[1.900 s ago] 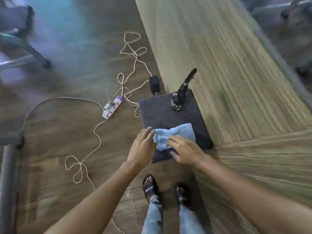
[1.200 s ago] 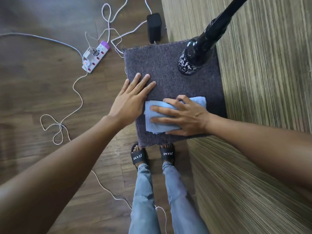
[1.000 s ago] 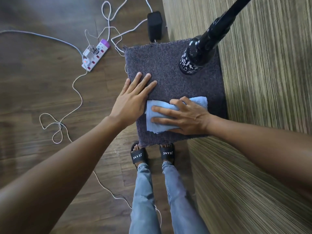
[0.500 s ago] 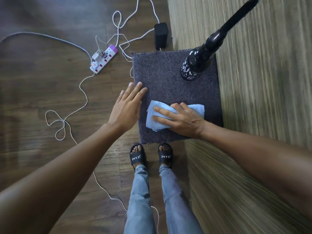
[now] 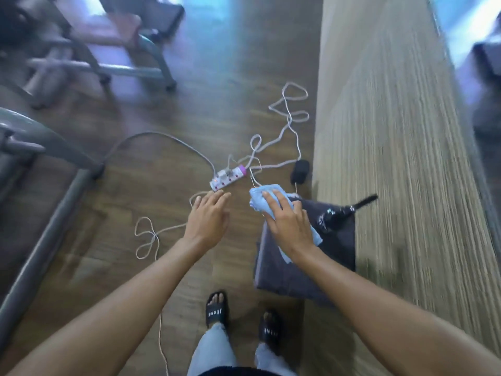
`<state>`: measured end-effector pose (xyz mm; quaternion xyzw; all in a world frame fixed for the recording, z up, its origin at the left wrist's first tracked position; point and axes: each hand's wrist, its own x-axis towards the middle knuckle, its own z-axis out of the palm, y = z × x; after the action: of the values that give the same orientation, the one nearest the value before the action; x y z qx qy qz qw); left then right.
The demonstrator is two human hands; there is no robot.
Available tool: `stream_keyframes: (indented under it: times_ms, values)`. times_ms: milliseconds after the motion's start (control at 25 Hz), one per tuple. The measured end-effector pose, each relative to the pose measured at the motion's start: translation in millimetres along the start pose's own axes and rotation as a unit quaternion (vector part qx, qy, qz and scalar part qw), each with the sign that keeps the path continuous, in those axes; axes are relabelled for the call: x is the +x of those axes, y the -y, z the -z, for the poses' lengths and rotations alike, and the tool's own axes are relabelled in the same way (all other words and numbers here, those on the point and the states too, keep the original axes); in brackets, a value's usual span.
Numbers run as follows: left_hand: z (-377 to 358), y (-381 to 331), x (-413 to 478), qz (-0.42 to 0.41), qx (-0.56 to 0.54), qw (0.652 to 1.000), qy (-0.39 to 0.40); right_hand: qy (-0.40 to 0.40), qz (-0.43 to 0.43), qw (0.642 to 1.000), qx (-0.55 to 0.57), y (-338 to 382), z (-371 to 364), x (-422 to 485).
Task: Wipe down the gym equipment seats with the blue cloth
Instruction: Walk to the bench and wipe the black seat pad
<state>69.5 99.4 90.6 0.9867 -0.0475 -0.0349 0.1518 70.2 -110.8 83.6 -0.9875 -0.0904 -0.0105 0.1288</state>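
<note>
The blue cloth (image 5: 260, 198) is bunched in my right hand (image 5: 288, 226), lifted off the dark grey padded seat (image 5: 284, 272) and held over its far left corner. My left hand (image 5: 207, 218) hovers open, fingers spread, over the wooden floor to the left of the seat, touching nothing. A black pole (image 5: 341, 215) rises from the seat's far right part. A pink padded bench (image 5: 108, 28) on a grey frame stands blurred at the far left.
A white power strip (image 5: 227, 178) with tangled white cables (image 5: 290, 115) and a black adapter (image 5: 299, 171) lies on the floor ahead. Grey machine frame tubes (image 5: 43, 218) run along the left. A light striped carpet strip (image 5: 393, 145) fills the right. My sandalled feet (image 5: 217, 312) stand below.
My right hand gathered the cloth and lifted it off the seat toward the far left. My left hand came off the seat and moved left. The view swung up and left.
</note>
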Motion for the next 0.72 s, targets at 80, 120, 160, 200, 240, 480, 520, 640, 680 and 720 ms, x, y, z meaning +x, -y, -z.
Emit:
stream_keyframes:
  times_ms: [80, 120, 160, 200, 240, 480, 520, 640, 680, 720]
  values:
    - [28, 22, 12, 0.019, 0.013, 1.0, -0.014, 0.017, 0.003, 1.0, 0.0, 31, 16, 33]
    - [39, 34, 20, 0.03, 0.015, 0.999, -0.016, 0.023, 0.003, 1.0, 0.0, 44, 19, 48]
    - [50, 50, 30, 0.04, 0.015, 0.999, -0.024, 0.02, 0.006, 1.0, -0.001, 61, 21, 65]
    - [60, 69, 40, 0.048, 0.014, 0.998, -0.032, 0.012, 0.007, 1.0, 0.001, 78, 19, 82]
    - [70, 89, 52, 0.052, 0.014, 0.998, -0.036, 0.002, 0.008, 1.0, 0.005, 98, 16, 101]
    - [138, 215, 129, 0.069, -0.001, 0.997, -0.044, 0.012, 0.003, 1.0, 0.015, 216, 5, 207]
    - [152, 234, 143, 0.067, 0.0, 0.997, -0.047, 0.008, 0.0, 1.0, 0.016, 236, 4, 226]
    - [186, 289, 190, 0.065, 0.0, 0.996, -0.054, -0.005, -0.004, 1.0, 0.029, 285, 2, 291]
    - [195, 305, 207, 0.065, 0.0, 0.996, -0.053, -0.006, -0.002, 1.0, 0.027, 298, 0, 313]
    - [201, 319, 224, 0.065, 0.002, 0.996, -0.054, -0.009, -0.002, 1.0, 0.024, 309, -4, 335]
